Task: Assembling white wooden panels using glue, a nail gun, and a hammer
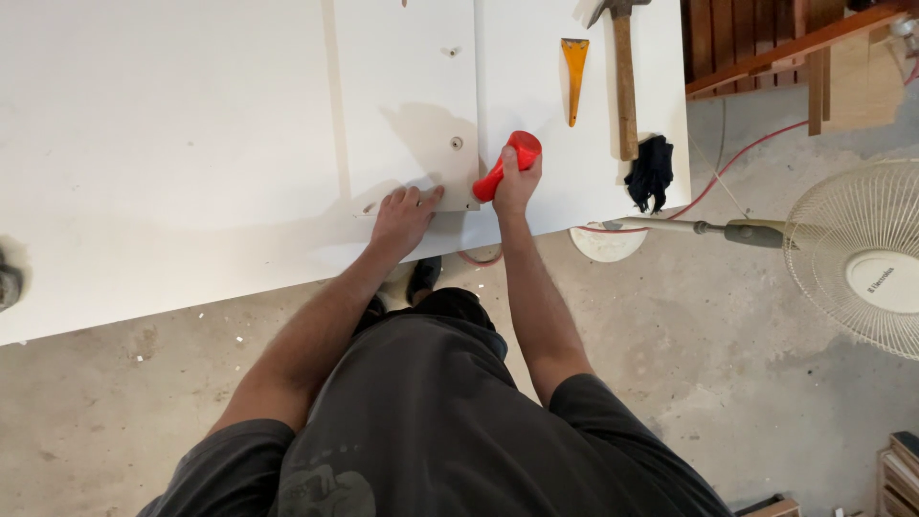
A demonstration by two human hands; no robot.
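Near the middle of the frame my right hand (517, 182) is wrapped around the red handle (507, 165) of a tool, my grip closed tight on it, with the handle's round end up by my thumb and its narrow end pointing down-left against the edge of a small white panel (412, 96). My left hand (404, 215) lies just beside it, a little lower and to the left, fingers spread flat and pressing on the lower edge of that panel, holding nothing. The panel lies on top of the big white worktop (163, 144), which fills the upper left and centre of the frame; a small round fitting (457, 144) sits in the panel just above and between my hands. Further up and to the right on the worktop lie a yellow-orange scraper (574, 77), a hammer (625, 86) with a wooden handle just beside it, and a bundle of black cloth (651, 172) at the worktop's right edge. On the concrete floor at the right of the frame, a white fan (862, 258) lies tipped on its side, and a thin red cord (737, 163) trails near it.
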